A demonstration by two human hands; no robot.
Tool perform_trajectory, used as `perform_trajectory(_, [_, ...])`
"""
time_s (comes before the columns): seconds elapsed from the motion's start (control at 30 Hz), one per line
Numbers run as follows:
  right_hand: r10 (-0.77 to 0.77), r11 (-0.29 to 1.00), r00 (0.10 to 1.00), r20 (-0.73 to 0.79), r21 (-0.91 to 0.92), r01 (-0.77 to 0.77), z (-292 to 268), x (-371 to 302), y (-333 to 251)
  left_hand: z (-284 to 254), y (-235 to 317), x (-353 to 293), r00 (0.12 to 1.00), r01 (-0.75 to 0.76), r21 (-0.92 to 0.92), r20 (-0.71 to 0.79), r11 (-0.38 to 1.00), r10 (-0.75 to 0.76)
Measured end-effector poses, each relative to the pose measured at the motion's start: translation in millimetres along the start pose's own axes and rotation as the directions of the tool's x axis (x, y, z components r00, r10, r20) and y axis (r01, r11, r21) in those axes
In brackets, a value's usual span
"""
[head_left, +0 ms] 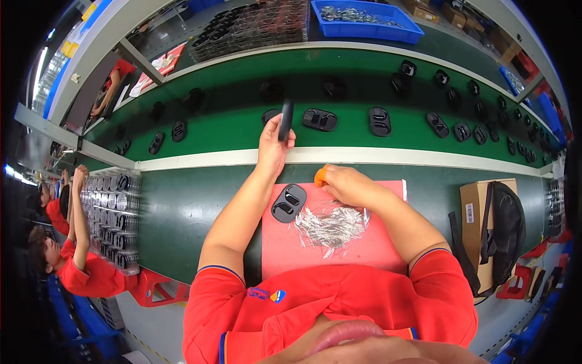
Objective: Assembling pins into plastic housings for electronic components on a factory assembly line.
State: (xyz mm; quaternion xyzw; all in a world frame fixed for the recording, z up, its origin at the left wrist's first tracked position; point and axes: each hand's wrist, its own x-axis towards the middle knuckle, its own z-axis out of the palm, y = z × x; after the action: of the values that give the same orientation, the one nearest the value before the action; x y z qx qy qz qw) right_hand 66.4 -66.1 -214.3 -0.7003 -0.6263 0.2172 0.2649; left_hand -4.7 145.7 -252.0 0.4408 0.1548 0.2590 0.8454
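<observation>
My left hand [274, 147] is raised at the near edge of the green belt, closed around a black oval case [286, 119] seen edge-on. Above the red mat [276, 250] my right hand [348, 185] has its fingers curled together, an orange finger cot [321, 176] on one of them. What its fingertips hold, if anything, is hidden. Another black oval case [289, 204] lies open on the mat, with two dark curved pieces in it. Beside it spreads a loose pile of thin silvery pin-like pieces [335, 228], just below my right hand.
Along the green belt [227, 134] sit several black cases, one [319, 119] just right of my left hand. Clear trays [109, 206] stand stacked at the left, near a person in red [91, 273]. A cardboard box [471, 233] and black bag [506, 233] are at the right.
</observation>
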Motion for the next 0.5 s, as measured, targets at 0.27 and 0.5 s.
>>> perform_trajectory(0.27, [0.347, 0.696, 0.910, -0.229, 0.713, -0.086, 8, 15, 40, 10, -18, -10, 0.917, -0.396, 0.538, 0.194, 0.744, 0.348])
perform_trajectory(0.5, [0.634, 0.545, 0.663, -0.398, 0.839, -0.017, -18, 17, 43, 28, -7, -20, 0.853, -0.519, 0.723, 0.400, 0.456, 0.337])
